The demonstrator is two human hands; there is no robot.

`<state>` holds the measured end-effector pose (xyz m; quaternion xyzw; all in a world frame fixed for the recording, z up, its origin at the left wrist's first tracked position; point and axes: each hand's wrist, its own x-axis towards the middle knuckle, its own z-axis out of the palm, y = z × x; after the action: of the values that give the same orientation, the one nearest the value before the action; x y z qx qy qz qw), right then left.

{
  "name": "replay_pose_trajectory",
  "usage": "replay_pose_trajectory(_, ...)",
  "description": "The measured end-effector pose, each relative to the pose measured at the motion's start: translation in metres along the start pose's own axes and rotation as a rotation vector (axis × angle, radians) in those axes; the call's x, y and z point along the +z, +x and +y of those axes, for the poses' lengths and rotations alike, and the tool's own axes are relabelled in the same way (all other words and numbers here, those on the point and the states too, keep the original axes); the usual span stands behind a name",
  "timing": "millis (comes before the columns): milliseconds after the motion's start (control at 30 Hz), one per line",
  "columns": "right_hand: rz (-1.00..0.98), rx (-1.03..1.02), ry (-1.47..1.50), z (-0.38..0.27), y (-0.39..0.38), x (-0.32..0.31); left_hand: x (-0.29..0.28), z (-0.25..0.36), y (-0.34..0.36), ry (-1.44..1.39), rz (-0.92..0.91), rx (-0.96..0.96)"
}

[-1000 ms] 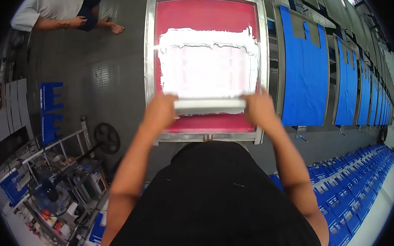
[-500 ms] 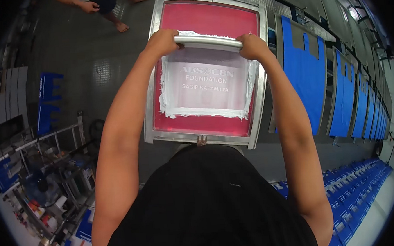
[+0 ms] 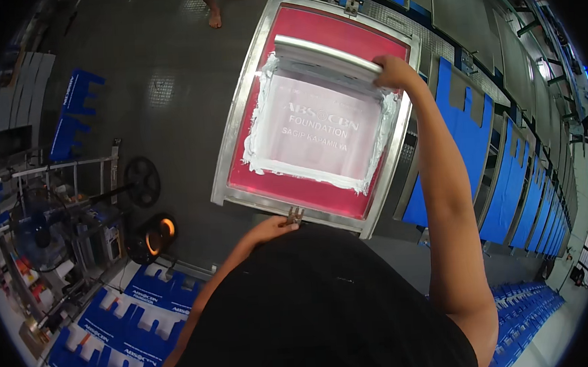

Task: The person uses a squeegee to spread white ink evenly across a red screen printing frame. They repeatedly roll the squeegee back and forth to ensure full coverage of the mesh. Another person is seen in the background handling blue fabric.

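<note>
A printing screen (image 3: 236, 146) with a metal frame and pink mesh lies before me, tilted slightly clockwise. White ink (image 3: 269, 166) rings its pale printed middle, where lettering shows. Across the far part rests a squeegee (image 3: 326, 52) with a long metal handle. My right hand (image 3: 395, 73) is closed around the squeegee's right end; its left end is free. At the frame's near edge, my left hand (image 3: 273, 229) has its fingers closed at a small metal bracket (image 3: 294, 216). My torso hides part of the left forearm.
To the right stands a row of boards with blue cut fabric pieces (image 3: 462, 129). More blue pieces (image 3: 123, 315) lie at lower left, near a glowing round heater (image 3: 156, 238), a fan (image 3: 39, 229) and a metal rack. Another person's bare foot (image 3: 214, 18) is at the far left.
My left hand has let go of the squeegee and come down to the bracket at the near edge. My right hand still holds the squeegee. The view has turned, so the screen looks more tilted.
</note>
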<state>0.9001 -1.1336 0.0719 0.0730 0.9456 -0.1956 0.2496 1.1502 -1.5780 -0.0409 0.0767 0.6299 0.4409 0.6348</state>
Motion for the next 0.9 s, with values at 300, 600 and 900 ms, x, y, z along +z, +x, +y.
replay_pose_trajectory(300, 0.257, -0.006, -0.104, -0.061, -0.026, 0.015, 0.008, 0.040, -0.060, -0.119, -0.120, 0.171)
replay_pose_trajectory(600, 0.169, -0.006, -0.122, -0.152, -0.224, 0.125, 0.017, 0.046, -0.067, -0.204, -0.119, 0.146)
replay_pose_trajectory(900, 0.389, -0.052, -0.097, -0.113, -0.290, 0.153, 0.049, 0.049, -0.039, 0.341, 0.171, -0.103)
